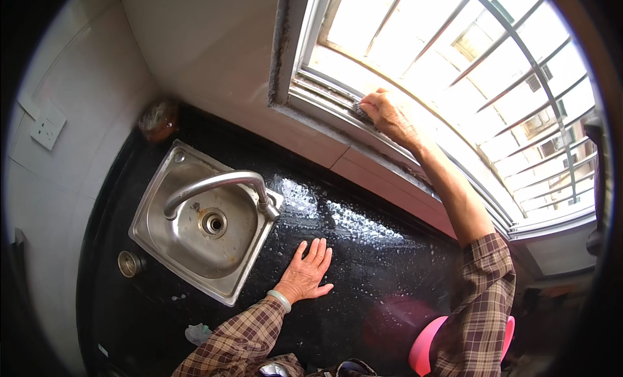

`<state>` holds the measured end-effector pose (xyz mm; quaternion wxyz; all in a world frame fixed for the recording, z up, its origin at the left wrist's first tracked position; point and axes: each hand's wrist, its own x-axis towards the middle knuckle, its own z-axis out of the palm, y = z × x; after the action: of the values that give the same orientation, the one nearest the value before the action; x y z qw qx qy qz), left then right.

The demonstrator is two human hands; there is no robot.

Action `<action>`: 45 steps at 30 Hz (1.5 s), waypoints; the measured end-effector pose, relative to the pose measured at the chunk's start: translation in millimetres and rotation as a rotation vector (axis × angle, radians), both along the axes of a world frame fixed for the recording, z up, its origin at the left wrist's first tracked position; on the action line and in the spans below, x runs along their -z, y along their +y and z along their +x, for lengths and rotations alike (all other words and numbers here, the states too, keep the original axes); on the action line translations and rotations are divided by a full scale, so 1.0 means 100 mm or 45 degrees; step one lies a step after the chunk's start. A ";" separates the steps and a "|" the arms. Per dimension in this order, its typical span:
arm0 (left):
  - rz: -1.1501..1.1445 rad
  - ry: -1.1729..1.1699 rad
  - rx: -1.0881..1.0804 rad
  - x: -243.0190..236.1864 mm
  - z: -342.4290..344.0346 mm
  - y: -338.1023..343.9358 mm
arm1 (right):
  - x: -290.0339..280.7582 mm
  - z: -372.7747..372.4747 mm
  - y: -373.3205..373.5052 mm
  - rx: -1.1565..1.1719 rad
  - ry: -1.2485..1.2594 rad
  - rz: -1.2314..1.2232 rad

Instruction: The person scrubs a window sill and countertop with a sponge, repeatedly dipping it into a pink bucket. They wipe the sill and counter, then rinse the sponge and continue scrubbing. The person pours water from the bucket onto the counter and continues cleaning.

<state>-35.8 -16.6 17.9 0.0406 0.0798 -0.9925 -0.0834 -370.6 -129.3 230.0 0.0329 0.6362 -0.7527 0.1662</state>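
Observation:
My right hand [386, 117] reaches up to the sliding window's lower track [318, 92] with its fingers closed on a small dark grey scrubber [361, 113], which is largely hidden by the fingers. My left hand [308, 272] lies flat with fingers spread on the wet black countertop [350, 292], beside a steel sink [207, 260] with a curved tap [228, 177]. Droplets and wet patches cover the counter between the sink and my right forearm.
Metal bars [532, 65] cross the window. A reddish-brown object [158, 121] stands in the back corner. A small metal cup [130, 263] and crumpled pale scrap [197, 333] lie near the sink. A pink plastic item [425, 344] is at lower right. A socket [47, 128] is on the left wall.

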 end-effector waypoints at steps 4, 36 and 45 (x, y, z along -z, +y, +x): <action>0.056 0.042 0.005 0.01 0.01 0.02 | -0.04 0.18 -0.34 0.045 0.182 0.096; 0.066 0.011 0.006 0.00 0.02 0.02 | 0.13 0.51 -0.52 -0.073 0.188 -0.627; 0.038 -0.024 0.031 0.01 0.03 0.00 | 0.07 0.35 -1.12 -0.140 -0.022 -0.182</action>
<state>-33.2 -16.4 17.1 0.0289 0.0689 -0.9924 -0.0981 -335.8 -241.4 222.9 0.0627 0.6712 -0.7031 0.2265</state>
